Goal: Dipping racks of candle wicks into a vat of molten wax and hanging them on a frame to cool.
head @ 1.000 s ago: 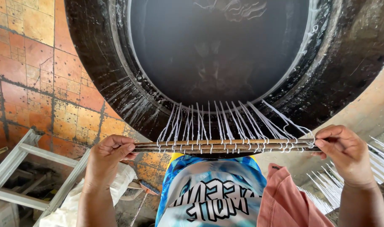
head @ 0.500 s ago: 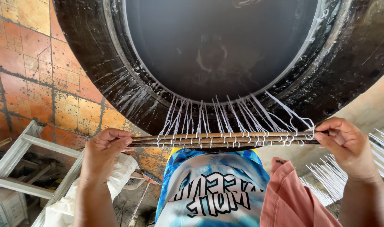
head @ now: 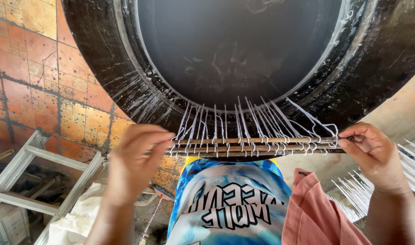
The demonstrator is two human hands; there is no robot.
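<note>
Roughly mid-dip: left hand (head: 137, 159), blurred, is at the left end of the sticks (head: 257, 147), grip unclear; white strings (head: 244, 122) loop over them and trail toward the black vat (head: 103, 68) of dark liquid (head: 234, 45); right hand (head: 375, 156) pinches the right end. Next move likely needs both ends held level.

**Tiled floor under the vat**

A floor (head: 44, 86) of worn orange and red tiles with dark grout carries the big black vat (head: 103, 68), which stands beyond the fingertips of both hands. Below the left fingers, an aluminium ladder (head: 30, 174) lies flat on it, with a white sack (head: 76, 218) beside it and a small brush (head: 160, 193) just right of the sack.
</note>
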